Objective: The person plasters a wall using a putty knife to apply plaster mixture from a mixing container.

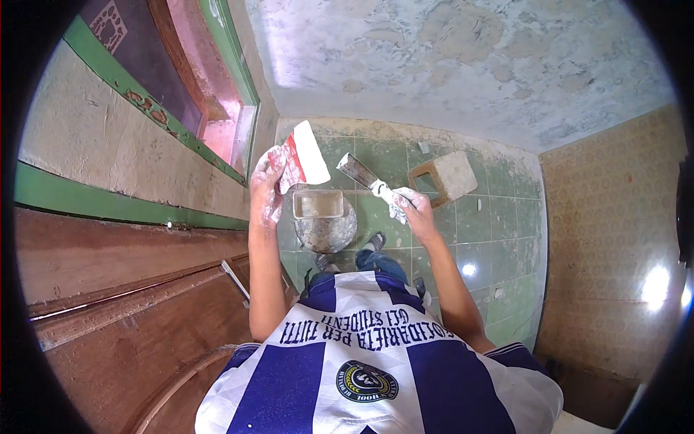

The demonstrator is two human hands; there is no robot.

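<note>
My left hand (266,181), dusted with white, is closed around the red grip of a wide putty spreader (311,153). Its broad blade edge looks white and tilts up to the right. Across from it, my right hand (416,210) grips a putty knife (357,171) by its white-smeared handle, with the metal blade pointing up and left toward the spreader. The two tools are apart. Below them, a rectangular container (319,195) rests on a round, stained stool or bucket top (327,235). What the container holds is hard to make out.
A pale hollow block (459,173) lies on the green tiled floor (506,224) to the right. Ahead stands a patchy grey-white wall (448,65). A green-framed window (230,65) and brown wooden panels (116,275) line the left; a tan patterned panel (607,239) covers the right.
</note>
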